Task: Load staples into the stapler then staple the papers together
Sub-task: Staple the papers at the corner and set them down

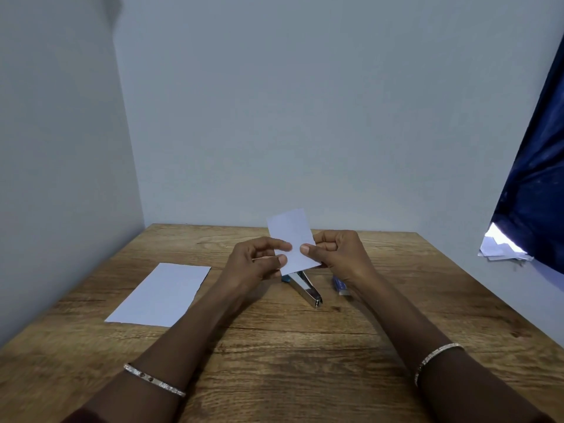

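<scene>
Both hands held one small paper (291,239) upright above the table (274,346), the left hand (259,257) and right hand (335,251) each pinching an edge between thumb and fingertips. The stapler (305,288) lay just beneath, the staple box (341,285) beside it, another paper (160,294) well apart to the left. With such a light pinch the sheet could have slipped or sat crooked against its mate, I thought, and been stapled askew.

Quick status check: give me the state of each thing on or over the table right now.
Small paper: held upright above the table, pinched by both hands.
Left hand: grip shut on the small paper.
Right hand: grip shut on the small paper.
Large paper: lying flat on the table, untouched.
Stapler: lying on the table, unheld.
Staple box: on the table, partly hidden by the right wrist.
</scene>
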